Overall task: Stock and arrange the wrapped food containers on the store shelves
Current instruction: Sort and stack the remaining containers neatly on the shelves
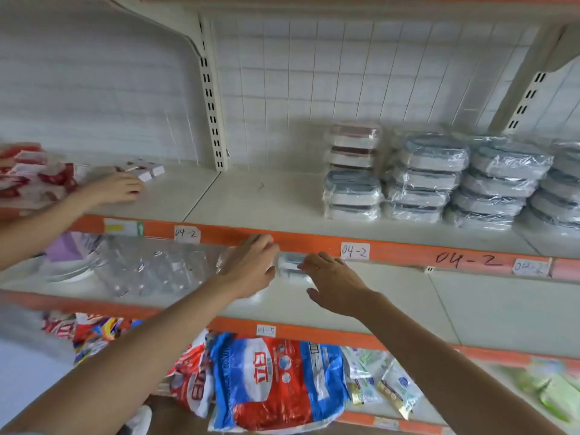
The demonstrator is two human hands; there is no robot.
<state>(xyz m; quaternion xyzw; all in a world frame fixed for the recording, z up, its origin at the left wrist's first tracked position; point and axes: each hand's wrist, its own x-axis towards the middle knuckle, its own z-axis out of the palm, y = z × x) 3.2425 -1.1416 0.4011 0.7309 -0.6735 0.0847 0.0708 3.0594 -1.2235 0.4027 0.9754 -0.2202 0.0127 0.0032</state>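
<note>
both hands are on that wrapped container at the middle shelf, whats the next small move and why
Probably lift the wrapped container up past the orange shelf edge and set it left of the stacks. The left hand and right hand flank it, and bare upper shelf lies beside those stacks.

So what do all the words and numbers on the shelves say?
"04-2": paper tag on the upper orange shelf edge.
"04-2": second paper tag, same edge.
"04-2": handwritten straight on that edge.
Fourth tag: too blurred.
"01-5", probably: tag on the lower edge.
Blue and red bag: print unreadable.
</note>
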